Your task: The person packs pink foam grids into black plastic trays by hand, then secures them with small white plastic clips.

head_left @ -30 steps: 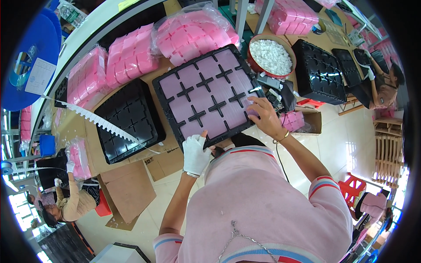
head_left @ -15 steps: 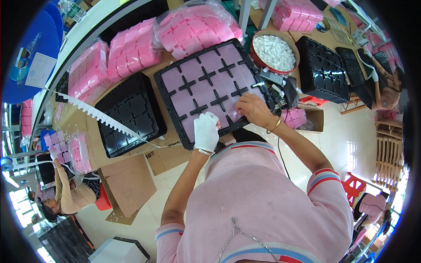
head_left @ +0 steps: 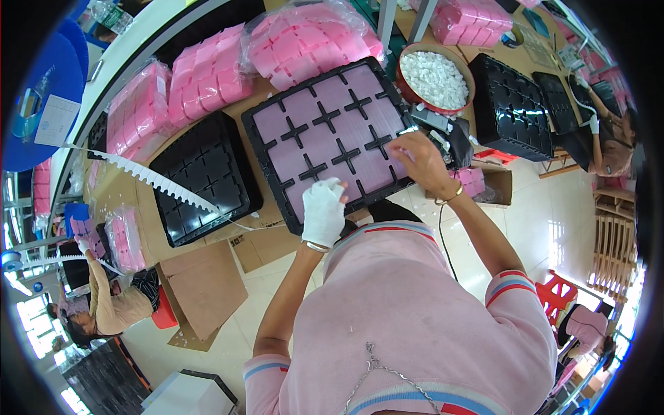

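A black plastic tray [head_left: 254, 146] with raised cross-shaped dividers lies tilted in front of me, with pale pink-purple sheet [head_left: 304, 108] showing between the dividers. My left hand [head_left: 324, 213], in a white glove with bare fingertips showing, is curled closed over the tray's near edge. Whatever its fingers may hold is hidden. Over the tray's near right corner, my bare right hand [head_left: 422, 160] is raised with its fingers bent together. I cannot make out anything between them.
Stacked black trays [head_left: 204, 180] stand at left, with a white serrated strip [head_left: 149, 178] across them. Wrapped pink foam stacks [head_left: 211, 66] line the back. A red bowl of white pieces [head_left: 434, 79] and another black tray stack [head_left: 515, 107] are at right. Co-workers sit on both sides.
My right hand has lifted off the sheet near the tray's front and moved right. My left hand has shifted slightly left at the near edge. The tray has barely moved.
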A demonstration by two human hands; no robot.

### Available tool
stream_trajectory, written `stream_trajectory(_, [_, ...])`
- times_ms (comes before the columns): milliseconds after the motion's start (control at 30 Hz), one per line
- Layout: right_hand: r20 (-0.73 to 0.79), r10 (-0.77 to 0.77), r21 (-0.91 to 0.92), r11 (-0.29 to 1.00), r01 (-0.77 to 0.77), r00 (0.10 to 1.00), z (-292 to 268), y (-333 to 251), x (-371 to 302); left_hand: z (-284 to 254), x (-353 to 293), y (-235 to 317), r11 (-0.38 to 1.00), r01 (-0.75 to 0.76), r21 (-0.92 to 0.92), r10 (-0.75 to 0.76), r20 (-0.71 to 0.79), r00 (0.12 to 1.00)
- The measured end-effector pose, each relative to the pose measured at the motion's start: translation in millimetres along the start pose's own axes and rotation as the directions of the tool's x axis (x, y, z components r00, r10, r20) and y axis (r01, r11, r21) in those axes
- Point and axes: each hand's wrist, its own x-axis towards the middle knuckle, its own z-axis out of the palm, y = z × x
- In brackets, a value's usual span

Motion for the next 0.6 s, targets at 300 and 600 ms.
stream_trajectory(300, [-0.151,0.423,-0.055,0.899,-0.434,0.894,5.9,35.6,-59.2,-3.9,2.3,24.1,0.99,0.058,-0.13,-0.041,0.124,0.991])
stream_trajectory(600, [-0.187,0.451,-0.124,0.87,-0.477,0.872,-18.5,9.4,-39.9,42.3,24.6,48.6,0.925,-0.248,0.288,0.171,0.267,0.948])
